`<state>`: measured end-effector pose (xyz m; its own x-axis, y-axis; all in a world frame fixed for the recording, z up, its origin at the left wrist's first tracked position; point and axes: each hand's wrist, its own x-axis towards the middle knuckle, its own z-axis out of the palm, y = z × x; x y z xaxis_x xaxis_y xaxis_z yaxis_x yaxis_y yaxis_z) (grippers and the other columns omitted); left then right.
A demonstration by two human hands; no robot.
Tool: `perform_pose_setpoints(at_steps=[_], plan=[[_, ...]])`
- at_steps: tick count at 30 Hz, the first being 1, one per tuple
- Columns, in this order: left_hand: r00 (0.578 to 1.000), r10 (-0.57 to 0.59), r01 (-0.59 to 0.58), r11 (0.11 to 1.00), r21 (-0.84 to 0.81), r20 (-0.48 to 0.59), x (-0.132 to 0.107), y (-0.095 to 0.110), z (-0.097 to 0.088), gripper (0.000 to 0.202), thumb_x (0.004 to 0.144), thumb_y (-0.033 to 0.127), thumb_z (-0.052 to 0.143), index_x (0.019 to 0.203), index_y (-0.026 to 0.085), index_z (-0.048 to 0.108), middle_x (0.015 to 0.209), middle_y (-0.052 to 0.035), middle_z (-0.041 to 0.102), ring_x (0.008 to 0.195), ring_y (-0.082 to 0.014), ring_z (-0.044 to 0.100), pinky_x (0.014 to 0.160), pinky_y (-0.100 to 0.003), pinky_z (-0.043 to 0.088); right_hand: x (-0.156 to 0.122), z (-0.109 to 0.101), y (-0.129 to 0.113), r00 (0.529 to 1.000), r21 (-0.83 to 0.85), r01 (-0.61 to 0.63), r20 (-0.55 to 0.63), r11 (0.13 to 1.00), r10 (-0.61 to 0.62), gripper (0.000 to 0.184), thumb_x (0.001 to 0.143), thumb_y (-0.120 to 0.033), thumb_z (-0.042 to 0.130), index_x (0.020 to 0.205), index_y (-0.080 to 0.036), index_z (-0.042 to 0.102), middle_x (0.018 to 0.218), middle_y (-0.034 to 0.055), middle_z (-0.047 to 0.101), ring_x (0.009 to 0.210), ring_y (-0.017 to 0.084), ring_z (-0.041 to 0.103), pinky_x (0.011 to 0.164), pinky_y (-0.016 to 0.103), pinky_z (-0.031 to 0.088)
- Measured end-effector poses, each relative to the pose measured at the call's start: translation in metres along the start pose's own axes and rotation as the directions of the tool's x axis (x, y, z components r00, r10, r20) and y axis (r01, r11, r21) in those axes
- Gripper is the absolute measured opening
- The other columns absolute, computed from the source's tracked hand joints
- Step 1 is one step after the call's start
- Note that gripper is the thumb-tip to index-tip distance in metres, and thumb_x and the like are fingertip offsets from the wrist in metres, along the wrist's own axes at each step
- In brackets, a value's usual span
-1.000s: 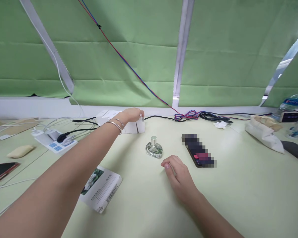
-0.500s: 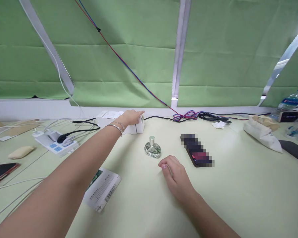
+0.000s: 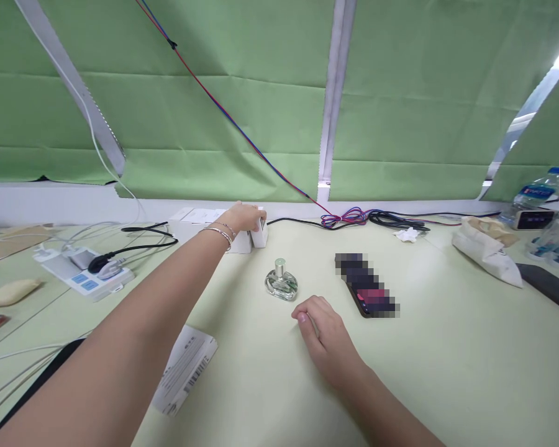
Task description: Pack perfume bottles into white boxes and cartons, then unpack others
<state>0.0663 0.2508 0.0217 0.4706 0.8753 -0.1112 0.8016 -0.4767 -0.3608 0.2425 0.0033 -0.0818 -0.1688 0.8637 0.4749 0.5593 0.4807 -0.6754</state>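
Note:
At the back of the table my left hand [image 3: 246,217] grips the end box of a row of white boxes [image 3: 190,225]. That small white box [image 3: 259,236] stands upright, slightly parted from its neighbours. My right hand [image 3: 323,332] rests on the tabletop with its fingers curled together; whether anything is inside them is hidden. Just beyond its fingertips stands a clear glass perfume bottle [image 3: 281,283] with a silvery-green cap. A flat printed box with a barcode [image 3: 186,369] lies under my left forearm, partly covered by it.
A phone [image 3: 366,288] lies right of the bottle. At left are a power strip [image 3: 81,273] with plugs and a beige object [image 3: 12,292]. Coiled cables [image 3: 354,216], crumpled tissue [image 3: 407,234], a white cloth bag [image 3: 484,251] and a water bottle [image 3: 540,192] are further right.
My left hand has closed on the end white box and a gap now shows beside it. My right hand stays by the perfume bottle. The view has shifted slightly.

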Motion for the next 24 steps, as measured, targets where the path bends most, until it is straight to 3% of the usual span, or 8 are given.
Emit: perform_pose_setpoints(at_steps=[11,15,18,20,22,24], plan=[[1.0,0.002,-0.002,1.0,0.0,-0.019,-0.011,0.003,0.0,0.032,0.087,0.032,0.052,0.116,0.019,0.053,0.118,-0.0084,0.056,0.109,-0.024,0.051,0.095,-0.048,0.034,-0.001,-0.003,0.001,0.999,0.019,-0.031,-0.039,0.999,0.031,0.023,0.09,-0.019,0.031,0.08,-0.02,0.052,0.077,0.0028,0.058,0.075,0.017,0.053,0.068,0.03,0.043],[0.996,-0.039,0.038,0.999,-0.011,-0.083,-0.026,0.016,-0.004,0.042,0.087,0.028,0.046,0.129,0.031,0.042,0.136,-0.0077,0.044,0.13,-0.0284,0.03,0.102,-0.047,0.022,-0.001,-0.005,-0.001,0.998,0.013,-0.027,-0.056,1.0,0.028,0.021,0.089,-0.018,0.033,0.081,-0.02,0.052,0.077,0.0027,0.059,0.075,0.017,0.054,0.068,0.031,0.044],[0.984,-0.065,0.06,0.998,-0.037,-0.167,-0.071,0.028,-0.004,0.051,0.09,0.031,0.039,0.139,0.032,0.024,0.148,-0.0053,0.023,0.137,-0.0276,0.011,0.106,-0.046,0.014,-0.006,-0.004,-0.002,0.996,0.031,-0.037,-0.086,0.999,0.039,0.015,0.087,-0.017,0.037,0.089,-0.02,0.051,0.085,0.0045,0.059,0.081,0.018,0.055,0.07,0.031,0.046],[0.985,-0.075,0.067,0.996,-0.056,-0.153,-0.121,0.033,0.007,0.05,0.088,0.039,0.04,0.137,0.034,0.031,0.148,-0.0023,0.023,0.137,-0.0283,0.01,0.107,-0.048,0.014,-0.008,-0.001,0.001,0.992,0.046,-0.059,-0.109,0.997,0.064,0.016,0.085,-0.017,0.039,0.097,-0.02,0.049,0.093,0.0061,0.058,0.088,0.019,0.055,0.074,0.033,0.047],[0.981,-0.195,0.192,0.973,-0.129,-0.005,-0.18,0.036,0.027,0.055,0.084,0.05,0.041,0.136,0.035,0.032,0.148,-0.0017,0.025,0.137,-0.0302,0.005,0.106,-0.055,0.013,-0.005,0.005,0.008,0.987,0.05,-0.091,-0.126,0.995,0.096,0.02,0.084,-0.016,0.04,0.103,-0.02,0.047,0.099,0.0079,0.056,0.095,0.02,0.054,0.08,0.036,0.046],[0.947,-0.294,0.317,0.925,-0.212,0.132,-0.237,0.04,0.054,0.065,0.079,0.06,0.041,0.138,0.037,0.027,0.146,-0.0008,0.027,0.137,-0.0308,0.006,0.104,-0.058,0.02,0.006,0.013,0.019,0.982,0.034,-0.137,-0.125,0.99,0.14,0.029,0.081,-0.017,0.043,0.11,-0.018,0.043,0.109,0.011,0.051,0.103,0.022,0.05,0.087,0.04,0.043]])
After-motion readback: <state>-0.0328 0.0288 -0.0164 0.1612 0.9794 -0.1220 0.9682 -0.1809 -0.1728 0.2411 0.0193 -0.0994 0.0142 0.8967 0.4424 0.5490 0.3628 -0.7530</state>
